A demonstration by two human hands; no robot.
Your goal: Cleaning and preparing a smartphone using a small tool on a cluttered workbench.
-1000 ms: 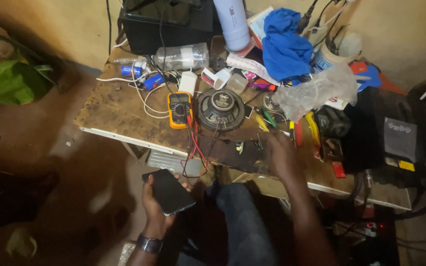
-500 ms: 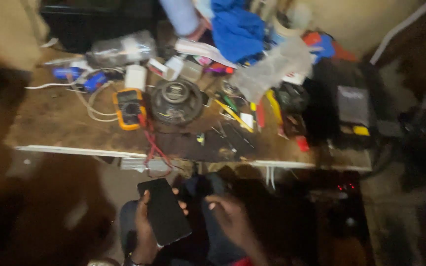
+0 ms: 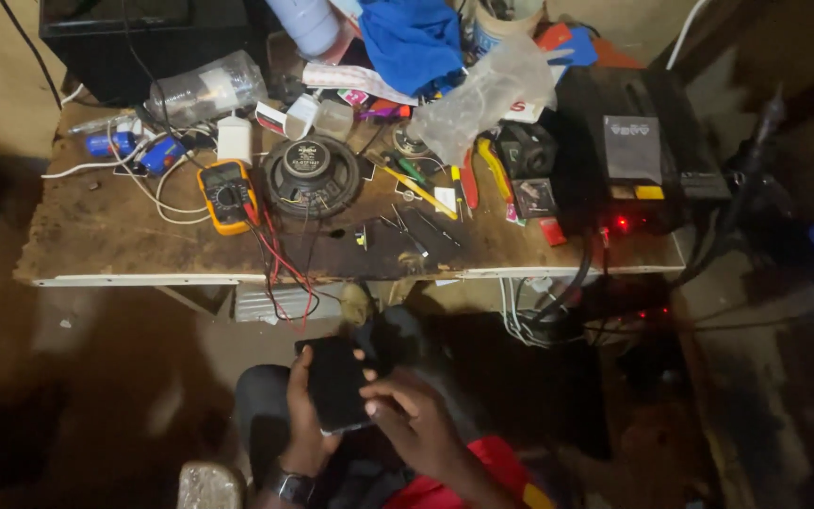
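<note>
Left hand [image 3: 301, 419] cradles a dark phone [image 3: 336, 384] over the lap, fingers wrapped around its edge for support. Right hand [image 3: 416, 424] rests fingertips on the screen, gripping nothing. Table [image 3: 96, 236] at twelve o'clock carries a yellow multimeter [image 3: 226, 194].

A multimeter [image 3: 227, 194] lies on the workbench [image 3: 96, 236], just left of a speaker [image 3: 310, 175].

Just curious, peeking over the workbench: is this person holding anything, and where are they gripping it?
A dark flat rectangular phone: the left hand grips its left edge, the right hand touches its right side.
</note>
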